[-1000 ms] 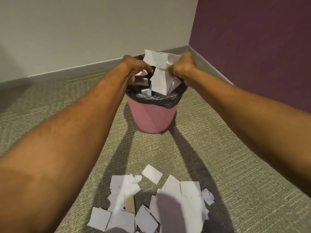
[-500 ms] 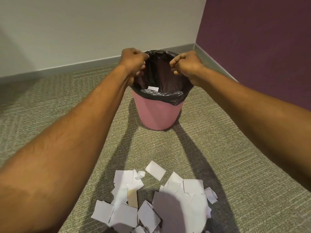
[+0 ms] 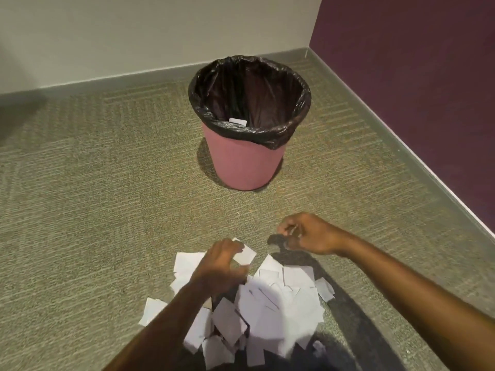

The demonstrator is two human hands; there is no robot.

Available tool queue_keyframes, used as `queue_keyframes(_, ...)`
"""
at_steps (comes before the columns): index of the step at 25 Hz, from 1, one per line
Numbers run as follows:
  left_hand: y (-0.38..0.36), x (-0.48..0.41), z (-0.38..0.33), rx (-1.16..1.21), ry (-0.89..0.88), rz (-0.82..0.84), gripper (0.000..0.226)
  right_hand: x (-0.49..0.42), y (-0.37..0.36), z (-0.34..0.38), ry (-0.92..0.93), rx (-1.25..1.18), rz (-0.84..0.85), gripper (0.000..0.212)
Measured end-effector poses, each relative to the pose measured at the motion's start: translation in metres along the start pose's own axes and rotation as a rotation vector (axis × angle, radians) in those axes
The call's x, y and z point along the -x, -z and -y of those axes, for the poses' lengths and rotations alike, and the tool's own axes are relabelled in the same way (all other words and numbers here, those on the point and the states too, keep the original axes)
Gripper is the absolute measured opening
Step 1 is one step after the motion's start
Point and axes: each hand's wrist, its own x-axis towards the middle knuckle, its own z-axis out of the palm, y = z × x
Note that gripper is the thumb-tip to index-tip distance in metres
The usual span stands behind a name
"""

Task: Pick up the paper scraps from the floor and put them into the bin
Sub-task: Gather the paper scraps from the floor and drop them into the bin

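A pink bin [image 3: 242, 162] with a black liner stands on the carpet near the room's corner, and a white scrap [image 3: 237, 121] shows inside it. A heap of white paper scraps [image 3: 270, 303] lies on the floor close to me. My left hand [image 3: 219, 266] hovers over the far left part of the heap, fingers curled and apart, right by one loose scrap [image 3: 246, 255], holding nothing. My right hand [image 3: 308, 234] hangs just beyond the heap's far right edge, fingers loosely bent and empty.
Green-grey carpet [image 3: 107, 196] spreads all round. A pale wall [image 3: 134, 36] with a grey skirting runs behind the bin, and a purple wall [image 3: 415, 76] closes the right side, meeting it in a corner.
Both hands let a bunch of scraps drop into the bin, then drew back from its rim and came down to the heap on the floor. The view tilted down.
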Motion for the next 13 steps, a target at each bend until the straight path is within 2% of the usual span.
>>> queue_keyframes(2,-0.029,0.023,-0.014,-0.115,-0.143,0.105,0.063,0.004,-0.037,-0.037,-0.093,0.215,0.105,0.050)
queue_keyframes(4,-0.051,0.038,-0.029,-0.280,-0.155,0.169,0.084,0.011,-0.059,-0.063,-0.174,0.401,0.086,0.080)
queue_keyframes(5,-0.056,0.042,-0.039,-0.370,-0.119,0.201,0.097,0.015,-0.064,-0.072,-0.196,0.453,0.043,0.086)
queue_keyframes(7,-0.066,0.048,-0.046,-0.508,-0.013,0.238,0.118,0.021,-0.076,-0.083,-0.213,0.521,0.012,0.091)
queue_keyframes(9,-0.070,0.052,-0.049,-0.534,0.142,0.283,0.124,0.025,-0.091,-0.086,-0.210,0.573,0.010,0.094)
queue_keyframes(11,-0.074,0.054,-0.049,-0.549,0.225,0.296,0.119,0.024,-0.109,-0.082,-0.172,0.600,-0.021,0.090)
queue_keyframes(13,-0.074,0.054,-0.053,-0.553,0.217,0.344,0.111,0.021,-0.123,-0.076,-0.125,0.604,-0.041,0.085)
